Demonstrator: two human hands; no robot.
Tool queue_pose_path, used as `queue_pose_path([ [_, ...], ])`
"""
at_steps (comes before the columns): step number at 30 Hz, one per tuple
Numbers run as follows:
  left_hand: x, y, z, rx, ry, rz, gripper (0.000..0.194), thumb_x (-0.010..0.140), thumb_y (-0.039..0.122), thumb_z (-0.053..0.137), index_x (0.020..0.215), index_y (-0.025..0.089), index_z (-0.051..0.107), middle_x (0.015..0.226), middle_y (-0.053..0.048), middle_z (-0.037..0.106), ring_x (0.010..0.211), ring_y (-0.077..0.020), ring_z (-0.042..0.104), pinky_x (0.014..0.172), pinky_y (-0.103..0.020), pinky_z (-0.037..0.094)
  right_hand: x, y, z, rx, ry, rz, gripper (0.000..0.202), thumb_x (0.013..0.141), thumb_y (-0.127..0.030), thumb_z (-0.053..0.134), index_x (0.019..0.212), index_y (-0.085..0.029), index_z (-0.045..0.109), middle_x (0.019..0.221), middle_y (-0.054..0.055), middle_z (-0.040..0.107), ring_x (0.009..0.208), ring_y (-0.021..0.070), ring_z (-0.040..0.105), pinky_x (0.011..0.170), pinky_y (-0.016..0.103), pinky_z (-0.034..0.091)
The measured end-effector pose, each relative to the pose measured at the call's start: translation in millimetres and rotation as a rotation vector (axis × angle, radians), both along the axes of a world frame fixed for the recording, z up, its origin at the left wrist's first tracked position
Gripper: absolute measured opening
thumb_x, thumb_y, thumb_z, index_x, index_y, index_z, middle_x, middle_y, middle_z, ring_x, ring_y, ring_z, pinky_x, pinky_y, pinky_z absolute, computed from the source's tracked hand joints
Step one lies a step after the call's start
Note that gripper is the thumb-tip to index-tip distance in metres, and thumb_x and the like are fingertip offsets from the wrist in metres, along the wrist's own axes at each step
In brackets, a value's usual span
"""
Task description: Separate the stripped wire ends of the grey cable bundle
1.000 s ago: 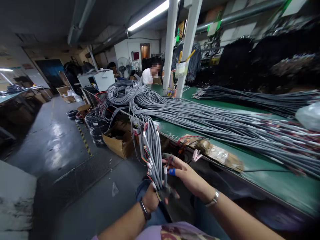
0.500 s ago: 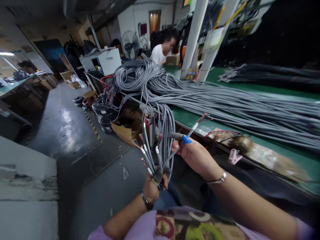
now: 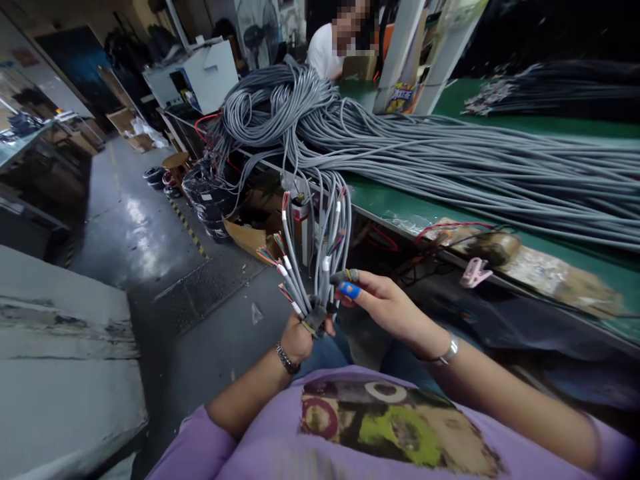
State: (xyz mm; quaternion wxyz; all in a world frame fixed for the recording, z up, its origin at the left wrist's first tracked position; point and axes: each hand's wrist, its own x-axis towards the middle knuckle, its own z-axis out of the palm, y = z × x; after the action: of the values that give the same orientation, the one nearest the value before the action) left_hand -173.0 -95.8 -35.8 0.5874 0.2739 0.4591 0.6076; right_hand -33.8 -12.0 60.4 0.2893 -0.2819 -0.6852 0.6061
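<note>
My left hand (image 3: pixel 303 330) is closed around a bundle of grey cables (image 3: pixel 304 293), whose stripped ends fan upward with thin coloured wires and white bands. Dark covers sit on some of its fingers. At the bundle's right edge, my right hand (image 3: pixel 367 293) pinches a grey cable between a forefinger in a grey cover and a thumb in a blue one. The fingertips hide the exact grip. One cable end (image 3: pixel 339 207) stands among the other ends. From the hands, the cables run up to the large grey coil (image 3: pixel 275 107) on the bench.
Long grey cables (image 3: pixel 450 160) cover the green bench (image 3: pixel 385 200). A pink clip (image 3: pixel 475 272) and a tape roll (image 3: pixel 500 248) lie by its front edge. Below stand an open carton (image 3: pixel 247 233) and a black wrapped bundle (image 3: pixel 210 197). A co-worker (image 3: pixel 325 50) is behind the bench.
My right hand has moved left and inward to the bundle. The cable end it held out to the right now stands upright with the others. The view has tilted downward.
</note>
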Motion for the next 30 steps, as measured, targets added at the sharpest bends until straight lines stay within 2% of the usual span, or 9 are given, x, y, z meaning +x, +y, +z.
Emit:
queue_pose_path([
  [4, 11.4, 2.2, 5.6, 0.099, 0.015, -0.030, 0.035, 0.067, 0.053, 0.068, 0.064, 0.019, 0.061, 0.049, 0.000, 0.056, 0.052, -0.0137, 0.053, 0.053, -0.028, 0.038, 15.8, -11.9, -2.3, 0.064, 0.016, -0.094, 0.028, 0.081, -0.045, 0.059, 0.084, -0.018, 0.063, 0.073, 0.002, 0.061, 0.065, 0.0131, 0.053, 0.062, 0.027, 0.046],
  [7, 19.4, 6.8, 20.2, 0.097, -0.098, 0.016, 0.039, 0.064, 0.054, 0.070, 0.070, 0.017, 0.060, 0.047, 0.003, 0.051, 0.045, -0.0098, 0.047, 0.050, -0.026, 0.036, 31.6, -18.9, -3.9, 0.121, 0.029, -0.136, 0.026, 0.081, -0.044, 0.059, 0.086, -0.019, 0.063, 0.075, 0.002, 0.062, 0.067, 0.0140, 0.055, 0.065, 0.027, 0.047],
  [10, 30.6, 12.2, 38.6, 0.117, -0.192, 0.037, 0.041, 0.068, 0.056, 0.066, 0.063, 0.016, 0.055, 0.047, 0.005, 0.046, 0.045, -0.0075, 0.043, 0.049, -0.024, 0.035, 49.9, -27.8, -6.3, 0.218, 0.003, -0.083, 0.023, 0.083, -0.040, 0.057, 0.087, -0.018, 0.063, 0.075, 0.002, 0.062, 0.068, 0.0144, 0.055, 0.064, 0.027, 0.047],
  [13, 50.0, 16.3, 54.0, 0.113, -0.262, 0.066, 0.045, 0.071, 0.060, 0.060, 0.060, 0.017, 0.051, 0.049, 0.004, 0.044, 0.046, -0.0074, 0.042, 0.049, -0.023, 0.035, 66.5, -40.9, -11.6, 0.440, -0.122, 0.060, 0.015, 0.082, -0.031, 0.057, 0.085, -0.017, 0.062, 0.076, 0.004, 0.063, 0.069, 0.0151, 0.056, 0.066, 0.027, 0.046],
  [15, 66.8, 18.7, 60.1, 0.098, -0.277, 0.053, 0.048, 0.073, 0.063, 0.056, 0.060, 0.017, 0.052, 0.051, 0.003, 0.045, 0.048, -0.0080, 0.044, 0.049, -0.024, 0.036, 75.3, -50.0, -18.9, 0.637, -0.240, 0.033, 0.010, 0.078, -0.025, 0.059, 0.084, -0.017, 0.060, 0.078, 0.005, 0.062, 0.071, 0.0170, 0.056, 0.068, 0.029, 0.047],
  [18, 91.5, 23.2, 63.2, 0.131, -0.274, 0.017, 0.048, 0.074, 0.062, 0.055, 0.059, 0.016, 0.053, 0.054, 0.001, 0.048, 0.050, -0.0087, 0.045, 0.051, -0.024, 0.037, 87.8, -58.4, -34.2, 0.841, -0.359, -0.146, 0.015, 0.075, -0.022, 0.058, 0.088, -0.016, 0.056, 0.084, 0.010, 0.061, 0.075, 0.0213, 0.057, 0.067, 0.033, 0.047],
  [23, 119.6, 27.6, 64.1, 0.182, -0.237, -0.006, 0.047, 0.072, 0.058, 0.057, 0.052, 0.016, 0.052, 0.055, -0.002, 0.051, 0.055, -0.0111, 0.048, 0.057, -0.027, 0.039, 111.6, -55.6, -55.1, 0.972, -0.393, -0.287, 0.021, 0.073, -0.012, 0.048, 0.093, -0.017, 0.051, 0.086, 0.009, 0.060, 0.077, 0.0222, 0.058, 0.068, 0.034, 0.048],
  [27, 131.3, 28.4, 65.3, 0.162, -0.238, -0.042, 0.047, 0.066, 0.058, 0.062, 0.048, 0.016, 0.050, 0.053, -0.003, 0.052, 0.053, -0.0116, 0.048, 0.054, -0.027, 0.037, 122.2, -52.0, -62.5, 0.957, -0.374, -0.298, 0.020, 0.072, -0.011, 0.048, 0.091, -0.018, 0.050, 0.080, 0.007, 0.059, 0.072, 0.0204, 0.056, 0.065, 0.032, 0.047],
  [30, 135.2, 32.2, 62.7, 0.143, -0.251, -0.004, 0.050, 0.062, 0.059, 0.066, 0.044, 0.016, 0.046, 0.048, 0.000, 0.047, 0.052, -0.0109, 0.048, 0.053, -0.026, 0.037, 123.1, -51.7, -64.0, 0.915, -0.347, -0.303, 0.018, 0.070, -0.013, 0.049, 0.087, -0.018, 0.048, 0.075, 0.005, 0.056, 0.067, 0.0182, 0.053, 0.061, 0.030, 0.045],
])
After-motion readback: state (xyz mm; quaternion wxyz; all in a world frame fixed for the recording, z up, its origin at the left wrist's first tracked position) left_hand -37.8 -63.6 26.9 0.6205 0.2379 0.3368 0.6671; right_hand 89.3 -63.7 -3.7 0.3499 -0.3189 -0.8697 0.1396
